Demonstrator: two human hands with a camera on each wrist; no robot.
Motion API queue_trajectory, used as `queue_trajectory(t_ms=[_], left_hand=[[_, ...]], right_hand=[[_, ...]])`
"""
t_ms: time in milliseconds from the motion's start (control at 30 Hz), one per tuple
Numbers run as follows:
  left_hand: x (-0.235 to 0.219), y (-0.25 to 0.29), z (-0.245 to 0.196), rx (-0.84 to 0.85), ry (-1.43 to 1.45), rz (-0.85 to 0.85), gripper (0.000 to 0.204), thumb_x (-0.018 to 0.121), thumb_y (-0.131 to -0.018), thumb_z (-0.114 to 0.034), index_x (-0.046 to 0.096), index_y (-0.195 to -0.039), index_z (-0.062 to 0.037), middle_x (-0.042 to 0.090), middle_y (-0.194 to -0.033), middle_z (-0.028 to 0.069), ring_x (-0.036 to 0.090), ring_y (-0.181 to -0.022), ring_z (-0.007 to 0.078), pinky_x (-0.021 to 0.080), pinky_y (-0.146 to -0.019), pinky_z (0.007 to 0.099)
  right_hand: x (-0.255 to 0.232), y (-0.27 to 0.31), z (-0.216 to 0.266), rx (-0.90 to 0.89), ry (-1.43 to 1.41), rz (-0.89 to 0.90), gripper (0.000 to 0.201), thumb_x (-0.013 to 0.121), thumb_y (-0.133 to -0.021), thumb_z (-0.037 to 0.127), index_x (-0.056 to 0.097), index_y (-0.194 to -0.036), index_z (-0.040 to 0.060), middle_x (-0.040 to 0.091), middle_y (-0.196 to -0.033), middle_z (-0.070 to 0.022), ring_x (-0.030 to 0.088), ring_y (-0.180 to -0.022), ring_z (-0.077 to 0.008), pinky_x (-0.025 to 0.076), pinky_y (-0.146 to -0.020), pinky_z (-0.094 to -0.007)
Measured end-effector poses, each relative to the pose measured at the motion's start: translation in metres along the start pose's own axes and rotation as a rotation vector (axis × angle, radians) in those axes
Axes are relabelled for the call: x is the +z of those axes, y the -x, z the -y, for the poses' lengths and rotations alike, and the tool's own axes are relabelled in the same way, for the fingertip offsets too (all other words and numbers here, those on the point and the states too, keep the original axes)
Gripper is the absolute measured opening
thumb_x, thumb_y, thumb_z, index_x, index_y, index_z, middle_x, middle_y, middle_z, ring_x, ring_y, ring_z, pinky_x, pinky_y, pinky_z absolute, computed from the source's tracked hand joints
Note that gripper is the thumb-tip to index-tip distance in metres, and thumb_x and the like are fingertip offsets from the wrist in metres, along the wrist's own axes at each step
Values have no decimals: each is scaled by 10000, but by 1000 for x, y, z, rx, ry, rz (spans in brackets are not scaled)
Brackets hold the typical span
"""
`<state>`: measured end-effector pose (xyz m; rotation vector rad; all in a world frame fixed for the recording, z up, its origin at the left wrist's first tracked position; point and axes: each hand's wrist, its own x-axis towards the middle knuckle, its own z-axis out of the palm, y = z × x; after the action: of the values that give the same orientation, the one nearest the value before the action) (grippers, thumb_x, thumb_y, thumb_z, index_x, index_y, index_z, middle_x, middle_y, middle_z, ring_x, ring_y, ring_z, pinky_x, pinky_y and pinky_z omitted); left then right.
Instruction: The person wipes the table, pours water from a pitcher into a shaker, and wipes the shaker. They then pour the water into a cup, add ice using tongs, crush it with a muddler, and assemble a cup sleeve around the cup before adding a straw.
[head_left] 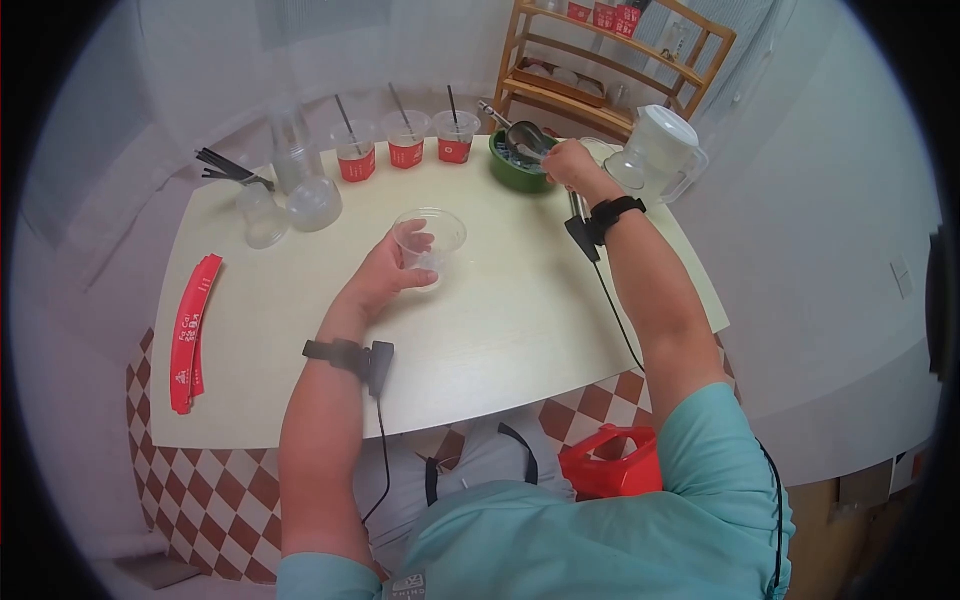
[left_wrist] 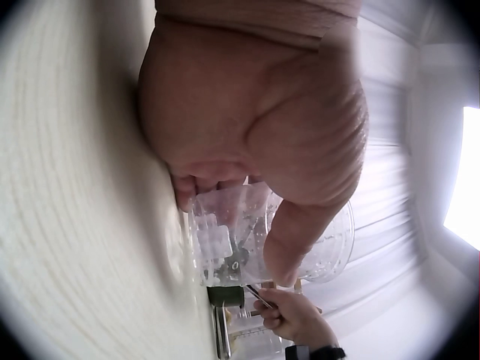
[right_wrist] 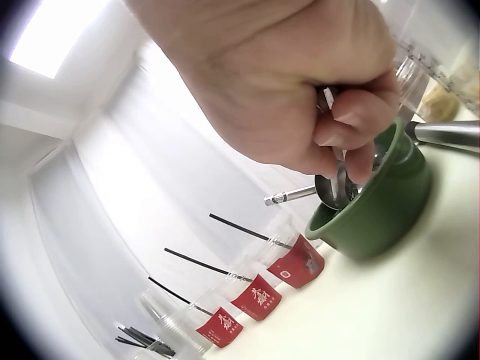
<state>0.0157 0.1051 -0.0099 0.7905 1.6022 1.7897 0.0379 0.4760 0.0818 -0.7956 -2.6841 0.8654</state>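
Observation:
Near the table's middle, my left hand (head_left: 380,275) holds a clear plastic cup (head_left: 447,232), the thumb on its near side and the fingers round the far side. Clear, ice-like pieces (left_wrist: 217,241) show low in the cup in the left wrist view. My right hand (head_left: 577,167) grips the handle of a metal scoop (head_left: 524,138) over the green bowl (head_left: 518,180) at the back right. In the right wrist view, its fingers curl round the handle and the scoop's head (right_wrist: 339,189) dips inside the bowl's rim. A second metal handle (right_wrist: 292,195) sticks out over the far rim.
Three cups with red sleeves (head_left: 406,153) and black straws stand along the back. Stacked clear cups (head_left: 293,160) and black straws (head_left: 230,168) are at the back left. Red cup sleeves (head_left: 190,330) lie at the left edge. A lidded pitcher (head_left: 664,140) stands right of the bowl.

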Motion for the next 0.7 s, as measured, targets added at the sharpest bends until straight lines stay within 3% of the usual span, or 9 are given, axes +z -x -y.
queue_trajectory(t_ms=[167, 233, 367, 533, 700], left_hand=[[1, 0, 0, -8, -7, -5, 885, 821, -728, 38, 400, -1496, -87, 521, -1400, 112, 515, -1272, 233, 459, -1057, 352], [0, 1, 0, -11, 9, -4, 881, 817, -734, 42, 398, -1497, -87, 521, -1397, 108, 513, -1274, 231, 462, -1054, 353], [0, 0, 1, -8, 12, -8, 874, 815, -743, 42, 395, -1498, -84, 520, -1395, 105, 511, -1274, 228, 463, -1051, 354], [-1, 0, 1, -1, -2, 0, 873, 818, -743, 47, 394, -1497, -74, 522, -1390, 101, 507, -1270, 217, 455, -1055, 345], [-2, -1, 3, 11, -4, 13, 878, 821, -738, 47, 395, -1496, -74, 526, -1388, 101, 509, -1271, 221, 438, -1072, 343]], right_hand=[[-8, 6, -5, -17, 6, -29, 190, 595, -828, 114, 739, -851, -9, 705, -733, -152, 670, -636, -273, 525, -608, -380], [-10, 9, -4, -162, 46, -103, 212, 595, -837, 131, 747, -875, -12, 712, -765, -155, 686, -719, -272, 528, -654, -372], [-31, 44, 14, -200, 19, -96, 227, 614, -847, 147, 750, -927, -16, 706, -769, -124, 678, -737, -231, 520, -672, -346], [-40, 129, 50, -320, -252, 87, 298, 650, -922, 171, 696, -1143, -25, 679, -813, -30, 610, -732, -103, 477, -649, -277], [-20, 184, 64, -388, -176, 306, 355, 666, -931, 231, 681, -1194, -8, 696, -813, -58, 602, -752, -130, 483, -691, -299]])
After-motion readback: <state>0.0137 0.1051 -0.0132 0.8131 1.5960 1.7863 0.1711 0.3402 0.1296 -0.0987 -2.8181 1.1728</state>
